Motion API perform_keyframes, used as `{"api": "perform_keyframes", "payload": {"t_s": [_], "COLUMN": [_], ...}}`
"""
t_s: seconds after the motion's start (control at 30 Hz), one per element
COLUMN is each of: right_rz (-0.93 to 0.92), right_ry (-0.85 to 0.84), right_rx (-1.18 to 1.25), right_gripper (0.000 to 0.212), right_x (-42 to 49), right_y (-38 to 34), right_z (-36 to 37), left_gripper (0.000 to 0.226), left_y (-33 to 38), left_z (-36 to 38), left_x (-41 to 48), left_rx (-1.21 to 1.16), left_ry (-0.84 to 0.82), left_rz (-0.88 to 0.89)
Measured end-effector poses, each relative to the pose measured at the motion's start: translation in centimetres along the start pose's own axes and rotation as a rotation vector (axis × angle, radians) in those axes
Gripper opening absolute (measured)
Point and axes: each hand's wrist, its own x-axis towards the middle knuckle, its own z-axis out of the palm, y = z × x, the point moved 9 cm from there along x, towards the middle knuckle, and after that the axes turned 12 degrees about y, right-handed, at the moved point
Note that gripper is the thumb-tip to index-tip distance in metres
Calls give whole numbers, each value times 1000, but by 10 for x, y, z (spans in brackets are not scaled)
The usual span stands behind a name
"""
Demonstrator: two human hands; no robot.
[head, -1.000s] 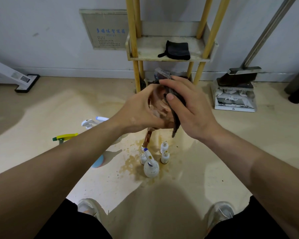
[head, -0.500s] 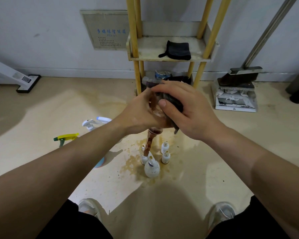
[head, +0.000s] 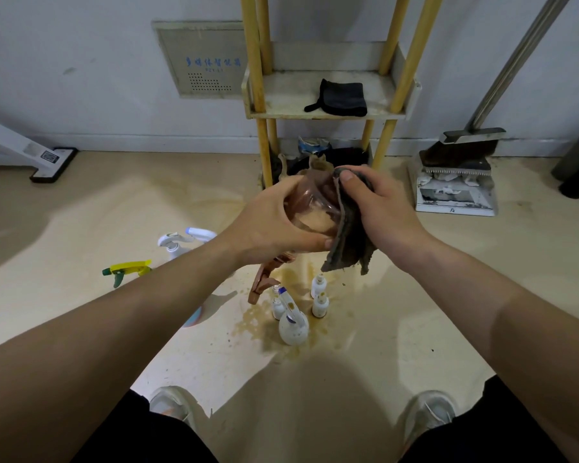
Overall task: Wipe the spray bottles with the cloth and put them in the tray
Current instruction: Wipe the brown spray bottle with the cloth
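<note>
Left grip [head: 274, 225]: fingers curled round brown bottle [head: 311, 212], held in the air. Right grip [head: 385, 208]: thumb and fingers pinching grey cloth [head: 348, 242] against the bottle's right side, cloth end hanging free. Bottle axis: steeply tilted, base up toward rack [head: 253, 95], trigger head down and leftward. Below grips: small bottles [head: 320, 305] upright on stained floor [head: 81, 212]. Open floor on either side; rack posts just beyond.
</note>
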Motion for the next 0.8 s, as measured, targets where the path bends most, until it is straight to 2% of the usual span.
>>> {"api": "perform_keyframes", "payload": {"t_s": [0.07,0.2,0.33,0.5,0.67,0.8], "right_rz": [1,-239,-390,-575,-377,-256], "right_ry": [2,-42,-130,-197,-127,-45], "right_rx": [-11,-114,-125,-115,-55,-123], "right_gripper": [23,26,30,28,29,31], "right_x": [-1,-7,-16,-32,-15,-5], "right_y": [0,-24,-41,-60,-39,-15], "right_z": [-1,4,11,16,11,6], "left_gripper": [77,72,55,53,59,68], "left_y": [1,1,-4,-9,-3,-3], "left_z": [1,3,7,7,7,3], "left_x": [-1,-1,-1,-2,-4,-5], "left_rx": [16,31,39,-5,-33,-49], "left_ry": [-9,-31,-40,-26,-18,3], "left_rz": [-6,-44,-82,-119,-116,-119]}}
